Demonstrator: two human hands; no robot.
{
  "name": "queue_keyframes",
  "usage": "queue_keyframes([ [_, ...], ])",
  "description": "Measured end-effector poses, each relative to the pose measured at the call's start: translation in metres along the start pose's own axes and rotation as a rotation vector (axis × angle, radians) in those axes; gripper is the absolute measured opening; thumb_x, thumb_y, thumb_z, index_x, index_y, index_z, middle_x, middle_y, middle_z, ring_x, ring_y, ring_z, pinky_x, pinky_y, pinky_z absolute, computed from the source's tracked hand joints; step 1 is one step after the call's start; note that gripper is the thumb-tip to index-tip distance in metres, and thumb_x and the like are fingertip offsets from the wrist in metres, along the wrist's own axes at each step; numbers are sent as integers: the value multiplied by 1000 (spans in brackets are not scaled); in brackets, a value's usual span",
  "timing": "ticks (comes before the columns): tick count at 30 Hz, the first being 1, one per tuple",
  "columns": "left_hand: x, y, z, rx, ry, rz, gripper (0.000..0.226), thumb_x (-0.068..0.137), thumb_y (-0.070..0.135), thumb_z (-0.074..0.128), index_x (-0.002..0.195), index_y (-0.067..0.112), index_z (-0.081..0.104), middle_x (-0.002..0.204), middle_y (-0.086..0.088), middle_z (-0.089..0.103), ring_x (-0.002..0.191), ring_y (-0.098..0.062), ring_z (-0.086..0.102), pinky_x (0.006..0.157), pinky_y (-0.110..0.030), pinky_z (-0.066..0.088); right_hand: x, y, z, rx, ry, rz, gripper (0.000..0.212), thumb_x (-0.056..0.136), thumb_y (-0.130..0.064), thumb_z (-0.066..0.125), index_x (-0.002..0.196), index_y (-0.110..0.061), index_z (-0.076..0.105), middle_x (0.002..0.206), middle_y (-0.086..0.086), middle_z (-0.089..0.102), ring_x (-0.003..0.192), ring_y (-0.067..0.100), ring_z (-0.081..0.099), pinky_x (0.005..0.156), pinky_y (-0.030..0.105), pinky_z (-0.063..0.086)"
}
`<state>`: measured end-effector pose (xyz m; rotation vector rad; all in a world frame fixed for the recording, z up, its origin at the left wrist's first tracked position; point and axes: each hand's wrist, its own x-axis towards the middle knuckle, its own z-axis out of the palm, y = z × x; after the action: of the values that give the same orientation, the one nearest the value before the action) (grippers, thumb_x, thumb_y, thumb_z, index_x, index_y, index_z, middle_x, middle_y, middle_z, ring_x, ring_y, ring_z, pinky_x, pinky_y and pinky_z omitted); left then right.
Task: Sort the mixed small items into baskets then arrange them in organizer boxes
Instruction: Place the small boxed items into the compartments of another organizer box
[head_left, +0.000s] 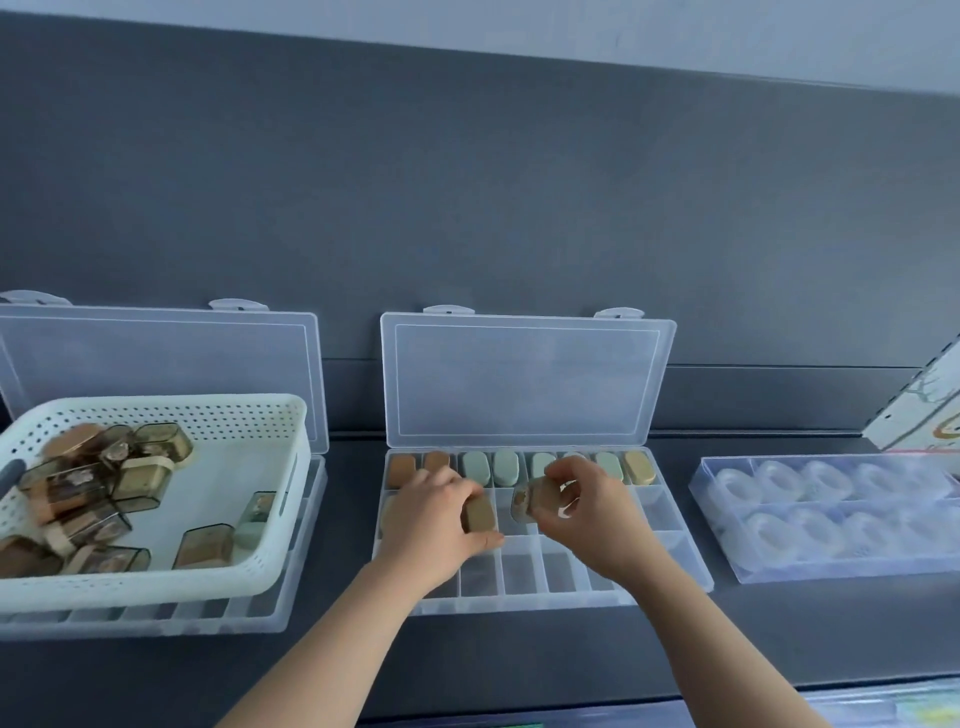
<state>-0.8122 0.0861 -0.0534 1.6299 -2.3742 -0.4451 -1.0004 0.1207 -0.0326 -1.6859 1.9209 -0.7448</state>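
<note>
A clear organizer box (524, 603) lies open in the middle of the dark table. Its far row holds small oval cases: brown ones at the left, pale green ones (505, 466), a tan one at the right end. My left hand (434, 525) is shut on a tan oval case (479, 512) over the box's middle row. Just right of it, my right hand (584, 512) holds a small clear-lidded case (531, 500) above the middle row. A white perforated basket (156, 415) at the left holds several more small clear-lidded cases.
The basket rests on a second open clear organizer box (156, 621). A clear box (831, 512) with several white ring-shaped items sits at the right. Behind it leans a white card (919, 410). A dark panel rises behind the table.
</note>
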Motion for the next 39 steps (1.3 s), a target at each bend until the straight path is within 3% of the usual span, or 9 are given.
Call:
queue_keyframes([
  [11,-7,-5,-1,-77,47,60,39,89,44,61,125,29,60,124,14,59,111,-12,48,94,-30,44,7,-7,26,-268,-92,-159,22,84,-23,50,95,-12,65,93,1,59,89,20,54,74,33,51],
  [17,-16,-1,-8,-91,56,98,43,91,46,56,129,25,56,130,12,53,114,-11,46,98,-27,41,0,-11,23,-327,-90,-167,33,86,-27,55,116,-16,62,115,0,57,105,18,53,85,25,49],
  [22,-43,-14,-46,-109,171,115,49,92,50,52,135,26,52,134,13,50,121,-8,41,104,-24,34,-5,-46,27,-232,-11,-232,44,85,-26,63,127,-14,57,123,-2,57,114,19,53,90,24,41],
  [28,-85,-100,-126,-73,311,-41,46,91,42,57,133,25,53,134,11,51,125,-8,41,105,-23,29,0,-133,57,-78,-15,-384,33,90,-25,59,121,-18,61,117,-5,61,100,12,59,83,19,44],
  [32,-101,-185,-163,-23,311,-249,47,89,38,62,133,21,54,136,3,52,125,-14,45,106,-32,38,9,-187,91,4,-104,-415,37,91,-28,60,126,-20,58,122,-7,59,102,6,57,87,18,46],
  [36,-106,-240,-178,54,171,-365,52,94,35,55,141,18,45,148,1,42,133,-17,40,109,-32,35,24,-231,132,45,-162,-447,34,91,-27,60,125,-22,60,126,-10,59,102,0,52,92,15,43],
  [39,-105,-259,-178,82,64,-333,50,94,34,56,141,21,44,142,4,46,126,-14,43,105,-28,38,40,-256,162,-5,-207,-470,34,93,-27,58,126,-21,59,130,-7,58,116,8,54,101,20,40],
])
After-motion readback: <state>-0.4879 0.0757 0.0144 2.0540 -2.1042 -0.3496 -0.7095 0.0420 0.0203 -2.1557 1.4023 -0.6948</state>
